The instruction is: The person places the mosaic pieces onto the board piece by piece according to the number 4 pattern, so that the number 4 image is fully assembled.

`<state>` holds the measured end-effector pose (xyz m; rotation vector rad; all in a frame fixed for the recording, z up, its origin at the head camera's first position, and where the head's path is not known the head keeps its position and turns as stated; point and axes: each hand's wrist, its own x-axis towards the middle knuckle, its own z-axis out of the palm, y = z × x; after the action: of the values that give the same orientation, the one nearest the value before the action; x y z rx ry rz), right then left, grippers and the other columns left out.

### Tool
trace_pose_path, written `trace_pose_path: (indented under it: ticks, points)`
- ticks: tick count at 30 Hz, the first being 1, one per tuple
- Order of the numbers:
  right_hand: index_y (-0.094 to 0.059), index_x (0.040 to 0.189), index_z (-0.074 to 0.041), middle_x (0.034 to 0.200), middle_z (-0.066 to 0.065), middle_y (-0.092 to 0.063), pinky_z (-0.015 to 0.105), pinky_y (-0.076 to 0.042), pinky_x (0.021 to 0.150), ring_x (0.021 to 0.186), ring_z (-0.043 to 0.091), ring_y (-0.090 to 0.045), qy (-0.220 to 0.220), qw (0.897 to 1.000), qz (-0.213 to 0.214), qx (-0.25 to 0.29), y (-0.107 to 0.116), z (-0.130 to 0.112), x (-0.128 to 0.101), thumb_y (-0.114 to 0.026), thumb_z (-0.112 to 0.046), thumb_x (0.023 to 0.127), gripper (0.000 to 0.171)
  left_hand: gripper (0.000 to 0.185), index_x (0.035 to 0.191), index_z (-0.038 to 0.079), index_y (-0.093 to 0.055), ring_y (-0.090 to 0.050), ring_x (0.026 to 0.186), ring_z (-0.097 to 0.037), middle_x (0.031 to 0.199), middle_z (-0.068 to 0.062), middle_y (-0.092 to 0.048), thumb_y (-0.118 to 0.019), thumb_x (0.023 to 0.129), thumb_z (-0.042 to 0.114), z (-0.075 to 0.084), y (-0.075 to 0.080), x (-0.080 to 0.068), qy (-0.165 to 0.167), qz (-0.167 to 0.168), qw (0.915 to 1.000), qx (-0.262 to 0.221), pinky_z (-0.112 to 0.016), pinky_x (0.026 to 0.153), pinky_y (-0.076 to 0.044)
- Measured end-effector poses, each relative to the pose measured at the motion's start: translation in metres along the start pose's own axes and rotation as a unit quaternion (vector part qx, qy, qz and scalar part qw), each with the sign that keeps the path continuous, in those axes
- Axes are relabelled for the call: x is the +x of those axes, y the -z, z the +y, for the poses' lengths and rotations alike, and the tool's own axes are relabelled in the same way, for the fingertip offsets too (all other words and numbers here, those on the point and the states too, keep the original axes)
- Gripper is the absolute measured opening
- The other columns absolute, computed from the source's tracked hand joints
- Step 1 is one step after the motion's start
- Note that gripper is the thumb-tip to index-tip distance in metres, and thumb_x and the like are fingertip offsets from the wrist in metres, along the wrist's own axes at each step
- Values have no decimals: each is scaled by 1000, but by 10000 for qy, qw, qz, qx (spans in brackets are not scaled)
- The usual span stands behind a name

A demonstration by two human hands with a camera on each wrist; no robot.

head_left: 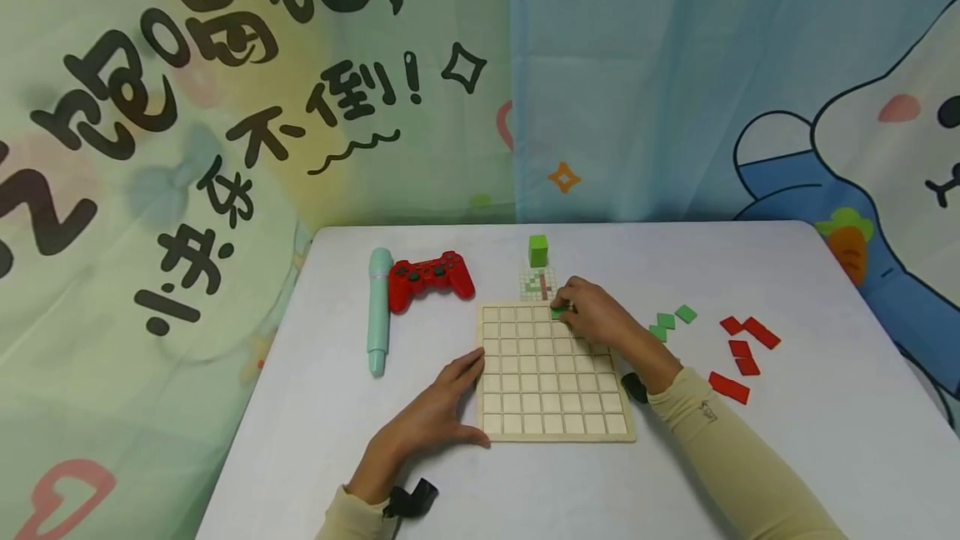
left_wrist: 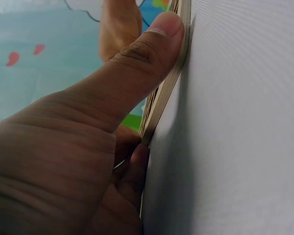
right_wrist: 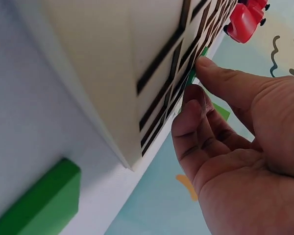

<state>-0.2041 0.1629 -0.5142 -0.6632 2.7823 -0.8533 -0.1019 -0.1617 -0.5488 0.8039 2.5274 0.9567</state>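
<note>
Board: a pale wooden grid board [head_left: 553, 372] with square cells is laid flat on the white table [head_left: 810, 440], near the middle of it.
Left hand: the left hand [head_left: 435, 417] is rested against the board's left edge, near its lower corner; fingers are kept straight and spread, thumb pressed along the wooden rim, nothing gripped.
Right hand: the right hand [head_left: 596, 313] is placed over the board's upper right corner; a small green square tile [head_left: 558, 312] is pinched at the fingertips [right_wrist: 206, 66].
Tile position: the green tile is held at the top row of the grid, touching the board.
Spare tiles: loose green flat tiles [head_left: 672, 321] are seen on the table right of the board; red flat tiles [head_left: 742, 352] lie further right, well apart from it.
Behind board: a small printed pattern card [head_left: 538, 283] lies just beyond the top edge, with a green cube [head_left: 537, 250] behind it.
Left of board: a red game controller [head_left: 430, 277] and a mint-green pen-shaped plastic device [head_left: 378, 309] are set side by side.
</note>
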Motion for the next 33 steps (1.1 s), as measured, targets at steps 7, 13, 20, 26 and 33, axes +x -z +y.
trace_pose_path:
  ticks: [7, 13, 20, 26, 33]
  points:
    - [-68, 133, 2, 124, 19, -66, 50, -59, 89, 107, 34, -68, -441, 9984, 332, 140, 11, -3, -27, -64, -7, 106, 29, 121, 169, 5, -28, -23, 167, -28, 180, -4, -20, -98, 75, 35, 2, -3, -2, 70, -78, 9999, -76, -46, 130, -37]
    - [-69, 135, -7, 125, 17, -69, 41, -57, 88, 105, 32, -67, -1522, 9689, 1902, 430, 24, 17, -76, -61, -9, 108, 28, 121, 168, 5, -28, -23, 166, -27, 180, -2, -21, -99, 75, 34, 1, -2, -4, 94, -26, 9999, -40, -48, 129, -37]
    - [-67, 137, -8, 136, 19, -65, 11, -43, 79, 113, 33, -61, -2470, 9215, 2862, 890, 28, 45, -110, -57, -10, 109, 30, 120, 168, 5, -28, -23, 167, -28, 180, -3, -20, -98, 76, 34, 1, 2, -3, 58, -62, 9999, -83, -49, 130, -36]
    - [-64, 141, -6, 139, 24, -57, 25, -47, 80, 113, 36, -61, -2527, 9311, 2532, 710, 27, 65, -113, -56, -11, 107, 35, 120, 168, 5, -28, -23, 167, -27, 180, -3, -21, -98, 76, 34, 1, 6, 1, 31, -64, 9997, -249, -49, 131, -34]
    - [-60, 145, -2, 142, 29, -50, 29, -45, 75, 103, 34, -58, -2476, 9478, 1944, 509, 28, 77, -116, -61, -9, 102, 44, 121, 168, 3, -29, -26, 166, -29, 179, -6, -23, -99, 75, 34, 2, 2, 2, -12, -19, 9999, -144, -48, 130, -36]
